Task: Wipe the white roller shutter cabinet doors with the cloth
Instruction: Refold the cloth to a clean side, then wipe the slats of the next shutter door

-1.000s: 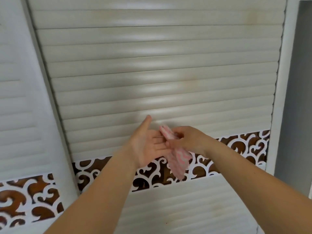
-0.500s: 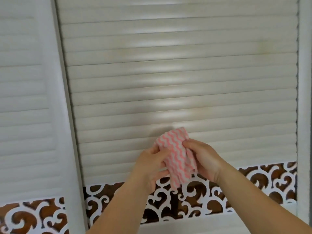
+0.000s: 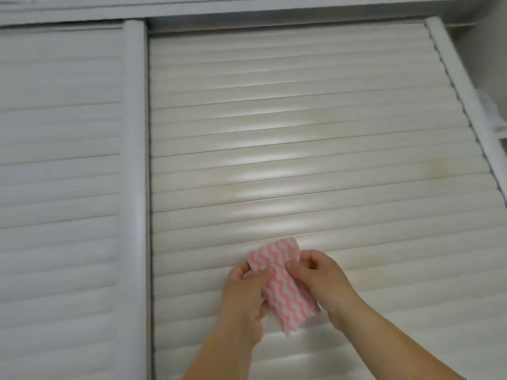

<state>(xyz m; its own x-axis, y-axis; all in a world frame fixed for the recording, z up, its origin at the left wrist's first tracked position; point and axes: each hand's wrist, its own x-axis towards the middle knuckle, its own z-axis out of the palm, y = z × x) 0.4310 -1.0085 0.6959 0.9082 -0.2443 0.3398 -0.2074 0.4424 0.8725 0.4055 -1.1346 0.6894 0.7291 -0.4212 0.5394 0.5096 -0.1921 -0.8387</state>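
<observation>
My left hand and right hand both pinch the folded cloth, held before the right door. A second ago it hung crumpled; now folded flat, it looks ready for wiping.

Soft even light, glare on slats, slight blur.

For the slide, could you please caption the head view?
Both hands, left and right, hold a pink-and-white wavy cloth before the white slatted door.
</observation>
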